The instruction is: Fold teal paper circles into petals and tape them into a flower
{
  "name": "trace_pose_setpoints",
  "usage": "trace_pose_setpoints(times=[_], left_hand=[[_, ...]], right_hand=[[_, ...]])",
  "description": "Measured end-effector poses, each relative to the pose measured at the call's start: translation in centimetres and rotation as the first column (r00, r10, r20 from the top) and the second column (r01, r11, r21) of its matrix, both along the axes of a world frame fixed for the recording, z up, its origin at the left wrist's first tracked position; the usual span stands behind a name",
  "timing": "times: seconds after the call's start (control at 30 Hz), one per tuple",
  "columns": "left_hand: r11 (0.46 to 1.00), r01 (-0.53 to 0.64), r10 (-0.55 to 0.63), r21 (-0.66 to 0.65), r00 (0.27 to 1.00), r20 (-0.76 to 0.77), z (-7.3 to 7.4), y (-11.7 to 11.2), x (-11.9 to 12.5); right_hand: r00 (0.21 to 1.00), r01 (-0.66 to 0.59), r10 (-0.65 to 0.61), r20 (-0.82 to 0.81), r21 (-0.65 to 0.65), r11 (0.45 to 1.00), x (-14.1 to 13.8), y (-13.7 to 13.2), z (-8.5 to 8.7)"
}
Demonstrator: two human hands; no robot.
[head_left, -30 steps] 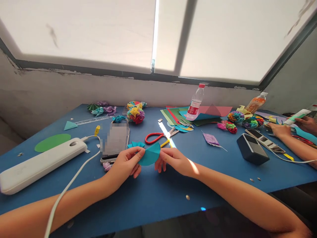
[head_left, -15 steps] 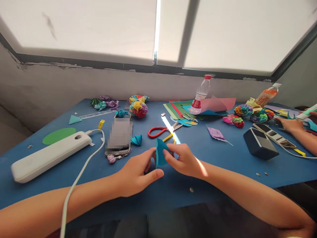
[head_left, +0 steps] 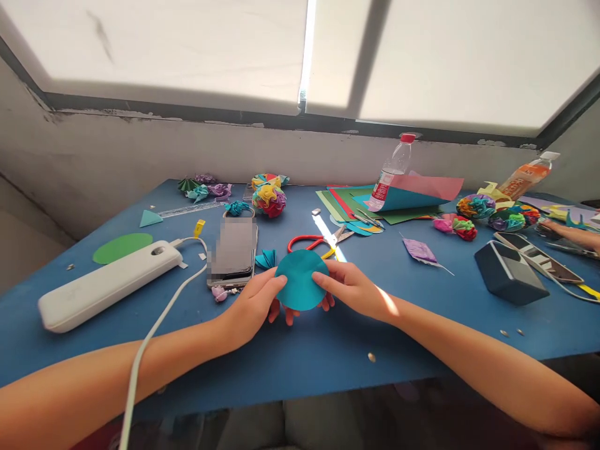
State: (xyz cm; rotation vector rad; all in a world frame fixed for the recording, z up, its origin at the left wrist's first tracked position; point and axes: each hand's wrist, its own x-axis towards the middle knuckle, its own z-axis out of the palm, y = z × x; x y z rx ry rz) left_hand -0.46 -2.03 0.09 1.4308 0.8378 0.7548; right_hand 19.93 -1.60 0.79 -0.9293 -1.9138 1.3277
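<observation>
Both my hands hold up a teal paper circle [head_left: 300,280] over the blue table [head_left: 290,350]. My left hand [head_left: 255,304] pinches its left edge with thumb in front and fingers behind. My right hand [head_left: 351,289] grips its right edge the same way. The circle faces me, unfolded and flat. A small folded teal paper fan [head_left: 268,257] lies just behind it, next to a phone [head_left: 233,250]. Red-handled scissors [head_left: 313,241] lie on the table beyond the circle.
A white power bank [head_left: 105,284] with a cable [head_left: 154,331] sits at the left, near a green paper oval [head_left: 122,247]. Paper flower balls [head_left: 268,195], coloured paper sheets [head_left: 365,203] and a water bottle [head_left: 391,172] stand at the back. Another person's hand [head_left: 569,232] works at far right by a dark box [head_left: 510,281].
The teal paper was a folded half-circle held edge-on; it is now opened into a full flat circle between both hands. The view has shifted slightly left and down.
</observation>
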Motion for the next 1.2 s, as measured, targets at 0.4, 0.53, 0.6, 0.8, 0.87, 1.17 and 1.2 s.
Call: trace_pose_setpoints(times=[0.4,0.53,0.6,0.8,0.87,1.17,1.2], left_hand=[[0.996,-0.013,0.016,-0.093,0.999,0.036,0.51,0.65,0.23],[0.996,-0.031,0.037,-0.079,0.997,0.073,0.51,0.63,0.44],[0.996,-0.046,0.053,-0.077,0.995,0.088,0.43,0.70,0.34],[0.993,-0.055,0.067,-0.108,0.991,0.117,0.58,0.99,-0.33],[0.996,-0.061,0.067,-0.066,0.993,0.101,0.72,0.89,-0.34],[0.985,-0.120,0.137,0.120,0.980,-0.145,0.92,0.37,0.19],[0.985,-0.119,0.137,0.128,0.980,-0.142,0.91,0.39,0.22]], right_hand=[[0.994,-0.067,0.054,-0.091,-0.139,0.988,0.01,0.63,-0.11],[0.992,-0.047,0.031,-0.125,-0.124,0.991,0.17,0.77,0.16],[0.992,-0.031,0.019,-0.121,-0.093,0.995,0.30,0.87,0.14],[0.994,0.045,-0.042,-0.102,0.026,0.999,0.63,0.95,-0.34],[0.995,0.051,-0.046,-0.093,0.047,0.998,0.66,0.89,-0.38],[0.988,0.038,-0.110,0.109,0.515,0.856,0.81,0.49,-0.55],[0.983,0.040,-0.133,0.124,0.565,0.824,0.88,0.32,-0.41]])
